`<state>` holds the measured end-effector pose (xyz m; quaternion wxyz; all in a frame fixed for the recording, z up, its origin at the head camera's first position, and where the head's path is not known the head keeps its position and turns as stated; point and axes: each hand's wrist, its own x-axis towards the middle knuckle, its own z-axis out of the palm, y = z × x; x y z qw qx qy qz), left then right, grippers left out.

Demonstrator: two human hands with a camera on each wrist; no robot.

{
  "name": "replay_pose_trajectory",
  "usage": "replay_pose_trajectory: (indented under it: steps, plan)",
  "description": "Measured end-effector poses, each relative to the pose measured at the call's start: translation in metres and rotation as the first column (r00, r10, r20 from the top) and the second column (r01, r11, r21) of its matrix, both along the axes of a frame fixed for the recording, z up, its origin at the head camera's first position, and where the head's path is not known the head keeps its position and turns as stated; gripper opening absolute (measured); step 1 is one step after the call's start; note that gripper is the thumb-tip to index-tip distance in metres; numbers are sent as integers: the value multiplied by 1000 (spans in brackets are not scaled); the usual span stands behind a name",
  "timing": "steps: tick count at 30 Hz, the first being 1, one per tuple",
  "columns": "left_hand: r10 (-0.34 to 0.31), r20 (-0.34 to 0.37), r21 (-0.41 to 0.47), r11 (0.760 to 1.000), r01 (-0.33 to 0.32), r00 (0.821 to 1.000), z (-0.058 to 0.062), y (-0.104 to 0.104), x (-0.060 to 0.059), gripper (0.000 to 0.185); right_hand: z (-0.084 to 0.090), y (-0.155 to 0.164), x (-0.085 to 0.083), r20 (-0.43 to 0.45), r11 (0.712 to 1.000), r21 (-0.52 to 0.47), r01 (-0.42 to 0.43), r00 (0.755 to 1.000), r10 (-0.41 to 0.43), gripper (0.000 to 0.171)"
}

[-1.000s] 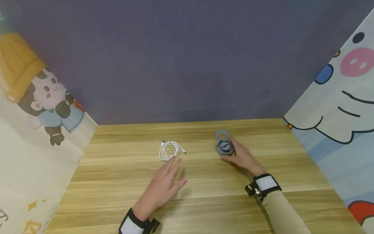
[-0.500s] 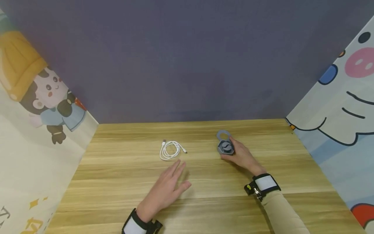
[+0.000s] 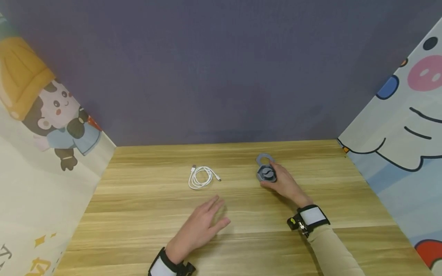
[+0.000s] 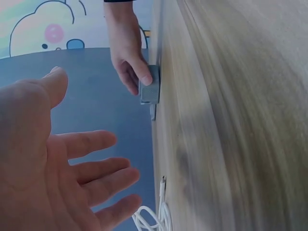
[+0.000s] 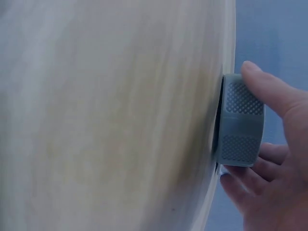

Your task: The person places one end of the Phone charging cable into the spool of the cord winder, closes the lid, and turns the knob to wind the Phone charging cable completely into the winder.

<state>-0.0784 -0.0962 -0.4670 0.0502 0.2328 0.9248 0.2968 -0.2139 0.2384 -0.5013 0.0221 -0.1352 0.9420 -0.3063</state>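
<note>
Grey gadget (image 3: 266, 173), right of centre on the desk (image 3: 138, 214), is gripped by the right hand (image 3: 284, 184). The left hand (image 3: 202, 225), fingers spread and holding nothing, has been drawn back from the white cable (image 3: 200, 177), now left untouched.

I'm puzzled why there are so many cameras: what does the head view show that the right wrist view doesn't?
Only the head view shows the white cable coiled on the table, the open left hand and the cartoon side walls. Only the right wrist view shows the dotted grip texture on the grey gadget. Both show the right hand gripping that gadget.
</note>
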Motion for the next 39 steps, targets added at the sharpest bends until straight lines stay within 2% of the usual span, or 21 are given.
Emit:
replay_pose_trajectory:
  steps: [8,12,23,32,36,39]
  plan:
    - [-21,-4,-1,1000,21,1000,-6,3,-2,61,8,-3,7,4,1000,-17,25,1000,-25,96]
    - [-27,-13,-1,1000,27,1000,-9,4,-4,62,14,-7,12,-35,1000,-12,18,999,-18,96]
    - [-25,-25,-8,1000,25,999,-16,8,-8,66,25,-21,29,-206,998,6,-69,976,69,95]
    - [-30,-33,-4,1000,30,999,-17,11,-12,69,29,-26,43,-215,995,43,-87,972,94,96]
    - [-25,-34,1,1000,25,999,-16,12,-14,71,28,-30,50,-259,992,63,-109,958,122,96]
    - [-24,-34,5,1000,25,999,-16,13,-15,72,28,-33,55,-259,990,73,-120,957,135,96]
